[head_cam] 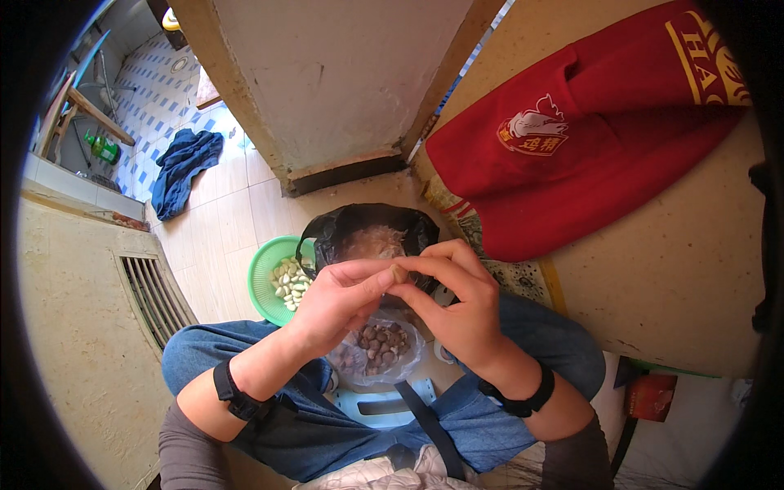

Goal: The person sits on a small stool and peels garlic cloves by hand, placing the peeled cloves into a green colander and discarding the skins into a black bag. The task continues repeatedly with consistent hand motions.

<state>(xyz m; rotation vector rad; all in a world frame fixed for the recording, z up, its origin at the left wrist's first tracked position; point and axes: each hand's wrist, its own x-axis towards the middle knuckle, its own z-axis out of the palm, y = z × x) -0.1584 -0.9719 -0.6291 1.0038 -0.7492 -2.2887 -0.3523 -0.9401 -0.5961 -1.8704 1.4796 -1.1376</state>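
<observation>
My left hand (334, 298) and my right hand (462, 294) meet at the fingertips over a black plastic bag (422, 223). Pinched between them is a small tan piece (399, 274), perhaps a garlic clove; fingers cover part of it. Pale, papery scraps (373, 242) fill the bag's mouth. By my left hand, peeled garlic cloves (288, 280) lie in a green plastic basket (260, 269). Below both hands, a clear plastic bag (411, 366) holds small brown rounded pieces (383, 346), too small to tell whether they are mushrooms or unpeeled cloves.
A light-blue plastic stool (401, 416) is between my legs. To the right, a red apron (588, 141) drapes over a tan panel (661, 269). Dark-blue cloth (187, 168) lies on the floor at the upper left. A wall (343, 73) rises ahead.
</observation>
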